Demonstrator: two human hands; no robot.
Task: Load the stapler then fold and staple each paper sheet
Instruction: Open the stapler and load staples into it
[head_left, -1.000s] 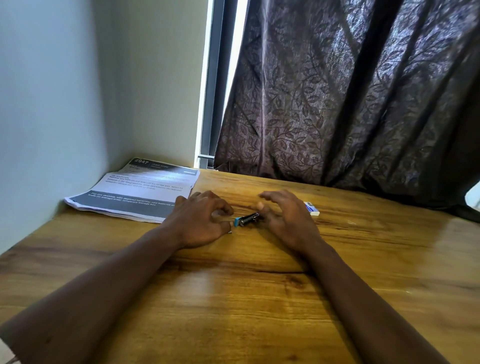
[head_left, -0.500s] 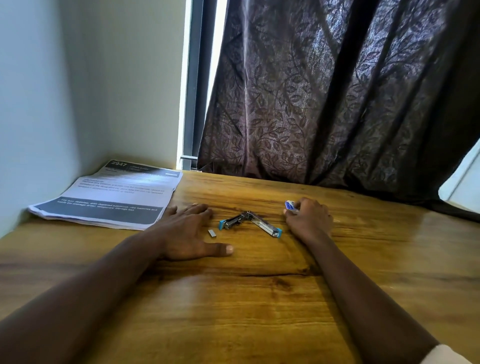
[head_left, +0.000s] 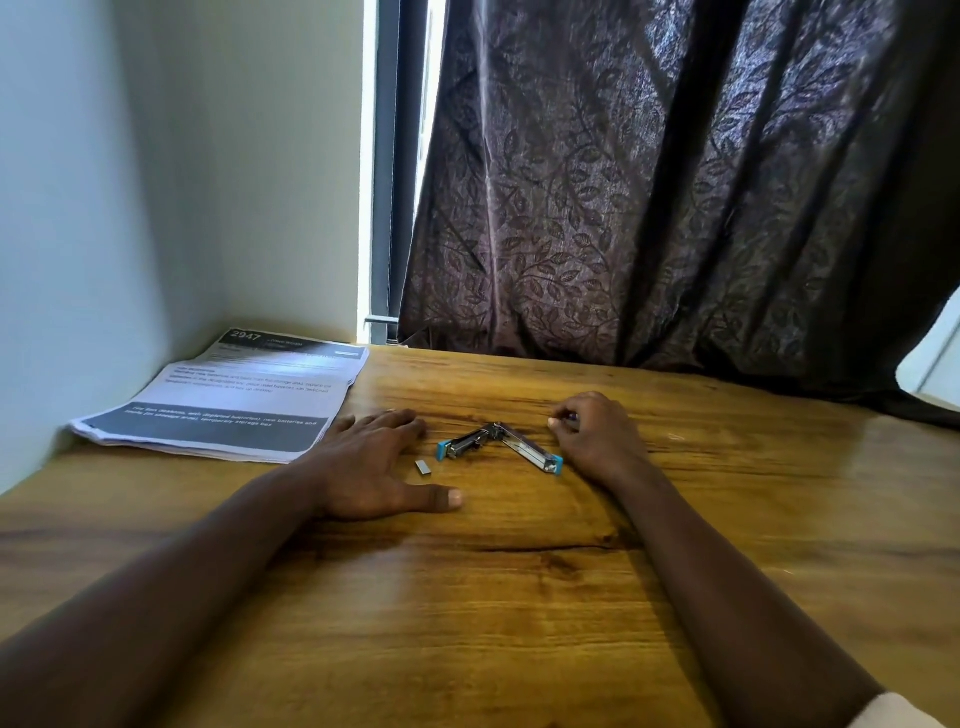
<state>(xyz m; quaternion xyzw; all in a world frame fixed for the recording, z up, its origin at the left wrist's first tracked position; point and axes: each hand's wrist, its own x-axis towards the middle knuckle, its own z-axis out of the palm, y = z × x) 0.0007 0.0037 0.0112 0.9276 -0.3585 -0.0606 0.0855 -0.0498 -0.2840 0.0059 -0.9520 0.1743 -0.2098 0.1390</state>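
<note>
A small metal stapler (head_left: 497, 446) with blue ends lies swung open in a V on the wooden table (head_left: 519, 597). A short strip of staples (head_left: 424, 467) lies just left of it. My left hand (head_left: 374, 467) rests flat on the table beside the strip, fingers spread, holding nothing. My right hand (head_left: 597, 436) sits to the right of the stapler with its fingers curled over the small staple box, of which only a sliver shows at the fingertips. A stack of printed paper sheets (head_left: 228, 400) lies at the table's far left corner.
A dark patterned curtain (head_left: 675, 182) hangs behind the table's far edge. A pale wall (head_left: 78, 208) borders the table on the left, right against the paper stack. A window frame shows between wall and curtain.
Both hands have left the stapler, which now lies open. My right hand moved right onto the staple box; my left hand flattened on the table. The staple strip is now visible.
</note>
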